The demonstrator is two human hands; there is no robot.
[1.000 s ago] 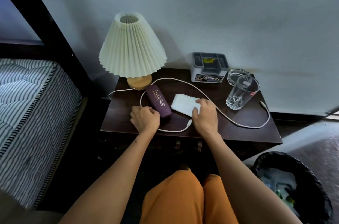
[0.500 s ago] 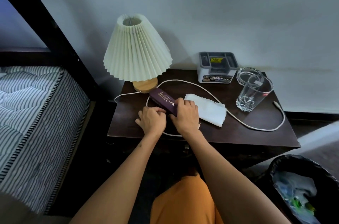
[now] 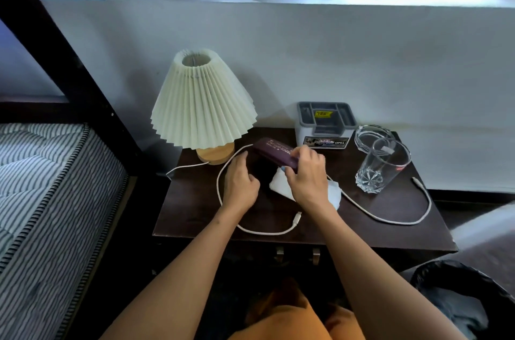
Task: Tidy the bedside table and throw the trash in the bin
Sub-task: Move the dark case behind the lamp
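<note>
Item: purple case (image 3: 276,154), long axis ten-to-four, your right hand (image 3: 305,176) clasping its four-o'clock end; left hand (image 3: 241,186) nearby, loosely curled, empty.

Cream pleated lamp shade (image 3: 203,105), maroon case (image 3: 274,154), white cable (image 3: 384,217), striped mattress (image 3: 50,200)

dark wood bedside table (image 3: 390,231): lamp (image 3: 204,105) far left, organizer box (image 3: 324,127) far, glass tumbler (image 3: 381,166) right, white cable (image 3: 390,218), tissue (image 3: 333,194) centre.
</note>
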